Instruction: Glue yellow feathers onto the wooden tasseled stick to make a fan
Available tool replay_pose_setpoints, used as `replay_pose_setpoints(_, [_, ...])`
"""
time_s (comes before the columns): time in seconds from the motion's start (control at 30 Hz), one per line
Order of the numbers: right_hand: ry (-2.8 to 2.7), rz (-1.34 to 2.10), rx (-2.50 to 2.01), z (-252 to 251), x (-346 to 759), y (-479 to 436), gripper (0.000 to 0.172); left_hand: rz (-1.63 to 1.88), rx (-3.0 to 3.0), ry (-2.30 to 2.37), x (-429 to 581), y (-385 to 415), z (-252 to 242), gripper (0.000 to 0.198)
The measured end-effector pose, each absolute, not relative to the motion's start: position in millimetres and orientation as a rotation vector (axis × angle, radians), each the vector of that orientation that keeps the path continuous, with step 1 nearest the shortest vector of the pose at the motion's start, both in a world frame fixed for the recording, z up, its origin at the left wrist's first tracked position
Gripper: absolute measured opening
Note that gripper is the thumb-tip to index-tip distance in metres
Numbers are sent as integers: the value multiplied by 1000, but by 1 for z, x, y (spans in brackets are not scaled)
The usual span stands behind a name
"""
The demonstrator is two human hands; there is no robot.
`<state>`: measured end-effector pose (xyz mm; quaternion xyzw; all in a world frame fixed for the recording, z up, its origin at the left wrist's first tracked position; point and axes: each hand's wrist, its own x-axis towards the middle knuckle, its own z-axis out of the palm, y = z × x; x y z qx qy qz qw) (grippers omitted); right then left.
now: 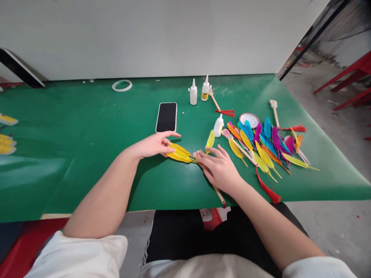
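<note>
My left hand [155, 146] pinches two or so yellow feathers [179, 153] near their broad tips, its index finger stretched out above them. Their quills run right to the pale pinkish head [197, 154] of a wooden stick. My right hand [218, 166] lies over this wooden stick [219, 196], fingertips at the head and quills; its palm hides the stick's middle. A yellow-green feather [210, 139] stands out just beyond the right fingers. Nearby, a second wooden stick [245, 152] with a red tassel [268, 188] lies on the loose feathers.
Right of my hands is a pile of coloured feathers [277, 144] beside a round white lid [249, 120]. Small squeeze bottles [193, 94] stand beyond, one nearer bottle [218, 126] tilted. A phone [166, 117] and a white ring [122, 85] lie on the green table [95, 154].
</note>
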<state>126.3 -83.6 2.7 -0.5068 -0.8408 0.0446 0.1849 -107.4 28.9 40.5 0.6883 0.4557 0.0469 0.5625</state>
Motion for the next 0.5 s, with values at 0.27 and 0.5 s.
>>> replay_pose_setpoints(0.27, [-2334, 145, -1424, 4, 126, -84, 34, 215, 1697, 1105, -98, 27, 34, 50])
replay_pose_setpoints(0.5, [-2330, 147, -1437, 4, 124, -84, 34, 228, 1731, 1089, -92, 24, 27, 52])
